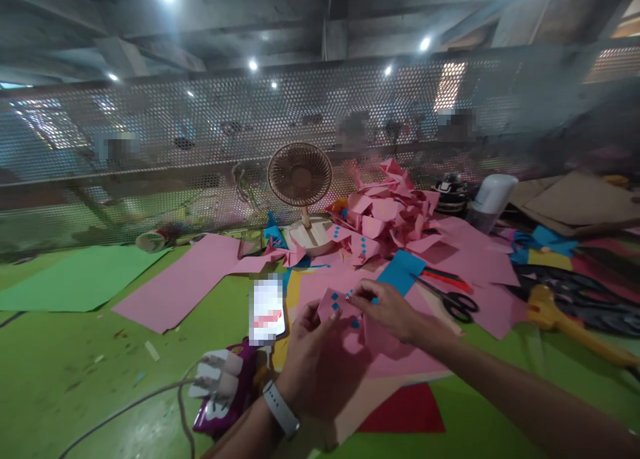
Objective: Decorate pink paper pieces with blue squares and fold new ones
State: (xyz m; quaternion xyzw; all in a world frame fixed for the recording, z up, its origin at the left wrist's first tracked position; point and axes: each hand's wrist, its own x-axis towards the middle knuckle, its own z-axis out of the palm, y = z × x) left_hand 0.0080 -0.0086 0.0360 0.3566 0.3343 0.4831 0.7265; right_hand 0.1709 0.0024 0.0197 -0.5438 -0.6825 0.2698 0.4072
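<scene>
Head view showed me left fingers (327,323) gripping pink paper (327,301) over the surface (125,352), right fingers (369,288) pinching an apparent blue diamond (349,294) at the paper's edge, where a slip risked skewing it.

On our bench (117,352), just right of the desk fan (300,174), we have the folded-paper heap (393,212); before the fan, leftward, the smartphone (267,310); before it, rightward, the paper piece (328,300) in our left hand (311,331), then the scissors (448,300) farther right; behind it, the perforated screen (200,129).

passage over green sheet (85,279), fan (301,179) blocks ahead
</scene>
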